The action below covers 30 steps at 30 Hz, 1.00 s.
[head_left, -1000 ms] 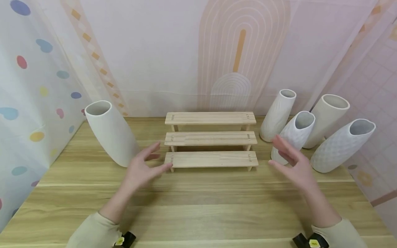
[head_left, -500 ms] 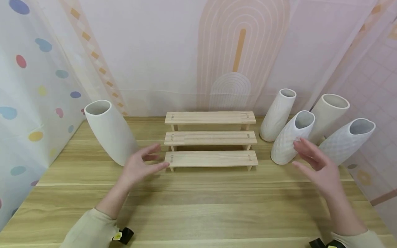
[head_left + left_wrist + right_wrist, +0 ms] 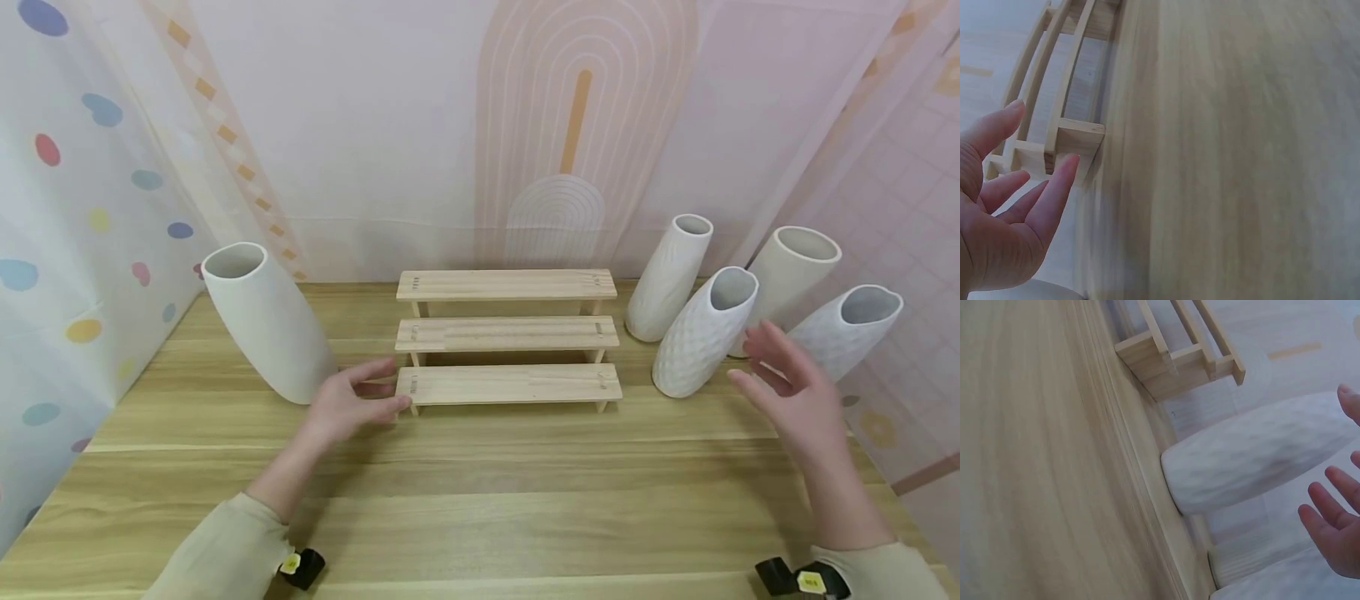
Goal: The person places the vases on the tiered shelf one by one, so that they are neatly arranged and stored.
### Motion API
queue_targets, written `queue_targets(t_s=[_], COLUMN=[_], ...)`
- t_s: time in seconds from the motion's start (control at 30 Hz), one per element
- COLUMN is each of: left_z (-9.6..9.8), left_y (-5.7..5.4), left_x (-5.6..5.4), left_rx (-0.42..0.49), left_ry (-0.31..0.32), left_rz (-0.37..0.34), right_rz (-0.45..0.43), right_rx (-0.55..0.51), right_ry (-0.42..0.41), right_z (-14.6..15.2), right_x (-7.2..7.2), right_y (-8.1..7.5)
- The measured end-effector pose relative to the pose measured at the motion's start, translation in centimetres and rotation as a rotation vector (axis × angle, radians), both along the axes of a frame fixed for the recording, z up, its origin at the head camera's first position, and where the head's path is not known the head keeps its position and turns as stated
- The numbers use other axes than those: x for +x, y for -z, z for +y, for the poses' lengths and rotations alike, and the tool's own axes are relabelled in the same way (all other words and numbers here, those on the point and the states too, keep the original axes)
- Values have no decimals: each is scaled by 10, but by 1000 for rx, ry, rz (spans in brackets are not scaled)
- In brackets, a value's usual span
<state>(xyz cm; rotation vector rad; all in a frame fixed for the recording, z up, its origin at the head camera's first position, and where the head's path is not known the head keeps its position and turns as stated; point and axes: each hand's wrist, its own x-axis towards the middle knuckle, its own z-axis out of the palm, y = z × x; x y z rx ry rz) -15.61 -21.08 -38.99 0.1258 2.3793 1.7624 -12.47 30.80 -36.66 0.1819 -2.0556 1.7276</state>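
Note:
My left hand (image 3: 347, 406) is beside the left end of a three-tier wooden display stand (image 3: 510, 385), its fingers loosely spread and holding nothing. In the left wrist view its fingertips come close to the stand's end; whether they touch cannot be told. Behind that hand a smooth white vase (image 3: 270, 329) stands on the table. My right hand (image 3: 802, 400), thumb and fingers apart, is empty in front of the vases on the right. Nearest to it are a dimpled white vase (image 3: 697, 342) and another textured vase (image 3: 840, 337), which the hand partly covers.
Two more pale vases stand farther back on the right: a slim ribbed vase (image 3: 667, 283) and a wider cream vase (image 3: 787, 275). A wood-grain table (image 3: 510, 500) bears everything. Patterned curtains (image 3: 375, 125) hang behind and at the sides.
My right hand has moved right, from in front of the dimpled vase toward the textured vase at far right. The left hand has shifted only slightly. Vases and stand have stayed in place.

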Motion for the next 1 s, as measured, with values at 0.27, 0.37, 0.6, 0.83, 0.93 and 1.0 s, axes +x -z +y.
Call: queue_targets(t_s=[0.27, 0.37, 0.6, 0.83, 0.93, 1.0], left_z=[2, 2, 2, 3, 5, 5], left_y=[7, 8, 10, 8, 8, 8], left_x=[-6, -7, -9, -10, -11, -11], left_rx=[63, 51, -3, -47, -60, -65], left_ry=[-28, -35, -30, -32, -28, -26], left_rz=[-28, -30, -23, -30, -28, -31], right_rz=[-88, -99, -140, -156, -155, -151], right_rx=[220, 241, 256, 218, 201, 201], right_ry=[82, 106, 180, 235, 241, 244], right_z=[-7, -12, -20, -23, -24, -25], right_x=[-24, -29, -39, -46, -47, -47], right_y=[-5, -9, -13, -11, -11, -11])
